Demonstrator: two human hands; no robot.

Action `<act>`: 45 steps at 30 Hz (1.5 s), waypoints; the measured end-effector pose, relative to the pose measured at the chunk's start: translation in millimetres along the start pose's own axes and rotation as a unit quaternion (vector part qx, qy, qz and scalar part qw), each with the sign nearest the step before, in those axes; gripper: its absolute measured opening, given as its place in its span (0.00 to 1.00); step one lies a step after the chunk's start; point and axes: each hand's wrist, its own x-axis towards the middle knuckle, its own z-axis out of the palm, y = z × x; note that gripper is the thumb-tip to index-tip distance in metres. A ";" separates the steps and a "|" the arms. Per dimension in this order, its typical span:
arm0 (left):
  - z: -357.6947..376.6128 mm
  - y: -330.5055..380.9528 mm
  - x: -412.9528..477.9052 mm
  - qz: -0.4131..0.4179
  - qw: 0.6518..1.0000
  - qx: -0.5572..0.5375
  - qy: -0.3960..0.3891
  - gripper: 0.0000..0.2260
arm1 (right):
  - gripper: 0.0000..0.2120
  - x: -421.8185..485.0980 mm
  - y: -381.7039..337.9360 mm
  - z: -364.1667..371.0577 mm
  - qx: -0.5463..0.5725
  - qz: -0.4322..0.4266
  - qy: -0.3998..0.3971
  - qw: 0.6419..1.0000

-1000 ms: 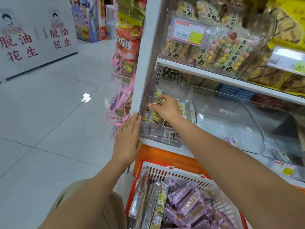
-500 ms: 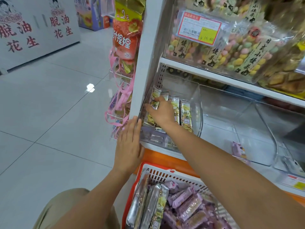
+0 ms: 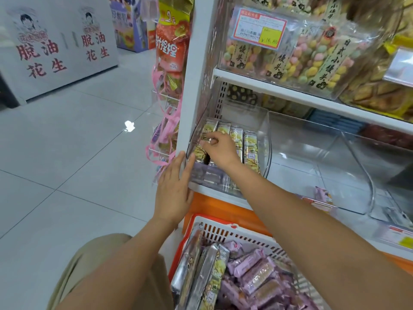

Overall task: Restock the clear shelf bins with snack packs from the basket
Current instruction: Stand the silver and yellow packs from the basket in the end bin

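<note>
A clear shelf bin (image 3: 267, 139) at the left end of the lower shelf holds several yellow-green snack packs (image 3: 250, 151) standing on end in a row. My right hand (image 3: 221, 151) reaches into it, and its curled fingers pinch the leftmost yellow snack pack (image 3: 209, 129) near the top. Fingers straight, my left hand (image 3: 176, 189) lies flat against the bin's front left corner. Below, a red-rimmed white basket (image 3: 225, 232) holds long silver-and-yellow packs (image 3: 209, 276) and several purple packs (image 3: 257, 271).
A wide clear bin (image 3: 335, 166) stands to the right with almost nothing in it. The upper shelf carries a bin of coloured ball snacks (image 3: 297, 57). Snack bags on a hanging strip (image 3: 168, 50) dangle off the shelf's left end. Tiled floor (image 3: 73, 139) lies to the left.
My right hand has moved left inside the bin to the leftmost pack. My left hand has stayed on the bin's corner. The view has shifted slightly.
</note>
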 end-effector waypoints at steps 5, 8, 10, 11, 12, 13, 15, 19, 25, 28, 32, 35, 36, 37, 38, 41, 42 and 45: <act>-8.7 14.8 0.4 -0.014 0.999 0.031 0.011 0.39 | 0.10 -46.5 -4.1 -15.9 0.096 -0.059 0.014 0.993; -9.8 26.8 -7.2 0.002 0.998 0.049 0.041 0.33 | 0.05 -79.6 2.3 -22.6 0.141 -0.089 0.011 0.986; -3.9 31.7 -16.9 0.016 0.997 0.056 0.047 0.28 | 0.05 -101.0 17.0 -22.4 0.144 -0.090 -0.003 0.985; 0.3 33.0 -23.3 0.021 0.997 0.057 0.039 0.25 | 0.06 -110.3 27.4 -20.7 0.143 -0.081 -0.010 0.986; 4.6 34.1 -29.4 0.026 0.998 0.057 0.020 0.22 | 0.08 -118.9 38.8 -18.3 0.138 -0.067 -0.019 0.988; 8.5 35.4 -35.7 0.026 0.998 0.054 -0.017 0.18 | 0.09 -126.1 51.0 -15.3 0.126 -0.049 -0.028 0.990; 16.6 39.2 -46.5 0.004 0.985 0.065 -0.158 0.16 | 0.08 -137.0 78.3 -7.6 0.097 -0.007 -0.051 0.994; 41.8 40.9 -68.6 -0.083 0.907 0.128 -0.392 0.24 | 0.07 -152.0 132.8 8.4 0.040 0.086 -0.097 0.991; 63.5 44.1 -91.4 -0.165 0.876 0.090 -0.445 0.27 | 0.08 -175.7 182.4 27.3 0.018 0.224 -0.179 0.958; 69.4 41.9 -96.5 -0.166 0.889 0.068 -0.421 0.28 | 0.14 -179.5 196.3 39.3 -0.014 0.250 -0.202 0.947; 72.5 38.5 -104.6 -0.153 0.900 0.072 -0.401 0.28 | 0.22 -186.8 206.6 57.6 -0.064 0.273 -0.271 0.921; 72.8 36.7 -109.5 -0.145 0.908 0.079 -0.386 0.28 | 0.26 -193.7 205.9 67.2 -0.022 0.296 -0.263 0.918; 73.2 35.4 -111.0 -0.144 0.910 0.076 -0.382 0.28 | 0.28 -195.1 204.7 69.7 -0.015 0.295 -0.259 0.920; 74.3 34.3 -112.0 -0.147 0.911 0.074 -0.378 0.29 | 0.30 -196.3 204.7 72.9 -0.010 0.291 -0.258 0.921; 75.1 33.2 -112.7 -0.149 0.912 0.074 -0.374 0.29 | 0.31 -197.2 204.9 76.0 -0.007 0.288 -0.256 0.923; 77.0 33.8 -111.7 -0.151 0.915 0.077 -0.365 0.28 | 0.36 -200.1 204.0 82.9 -0.002 0.293 -0.245 0.924; 76.8 34.8 -110.8 -0.152 0.916 0.078 -0.362 0.28 | 0.38 -201.1 203.3 84.5 -0.001 0.301 -0.244 0.922; 79.5 35.1 -108.2 -0.152 0.918 0.083 -0.356 0.27 | 0.43 -203.2 201.2 86.2 0.008 0.312 -0.232 0.921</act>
